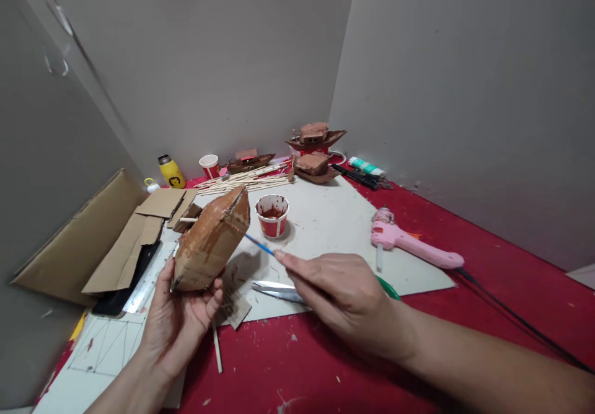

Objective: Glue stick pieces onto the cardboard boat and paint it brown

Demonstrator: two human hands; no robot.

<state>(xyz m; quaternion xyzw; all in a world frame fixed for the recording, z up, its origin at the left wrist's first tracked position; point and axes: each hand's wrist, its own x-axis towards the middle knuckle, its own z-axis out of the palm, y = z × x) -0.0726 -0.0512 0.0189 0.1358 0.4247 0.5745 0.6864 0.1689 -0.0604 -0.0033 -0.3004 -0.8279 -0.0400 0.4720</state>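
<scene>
My left hand [183, 315] grips a cardboard model boat [211, 243] from below, holding it tilted up above the table. Brown paint covers the boat's upper side, while bare cardboard still shows along the lower panel. Between the fingers of my right hand [344, 299] is a thin blue paintbrush [259, 244], pointing left at the boat. Its bristles are hidden behind the boat's edge, so I cannot tell if they touch it. Just beyond stands a paper cup [273, 225] with brown paint inside. Scissors [279, 290] with a green handle lie partly under my right hand.
A pink hot glue gun [413, 243] with a black cord lies right. Finished-looking brown model boats [313, 167] and thin wooden sticks [246, 180] are at the back. Cardboard pieces [125, 246] and a ruler [145, 281] lie left. A yellow bottle [171, 172] stands near the wall.
</scene>
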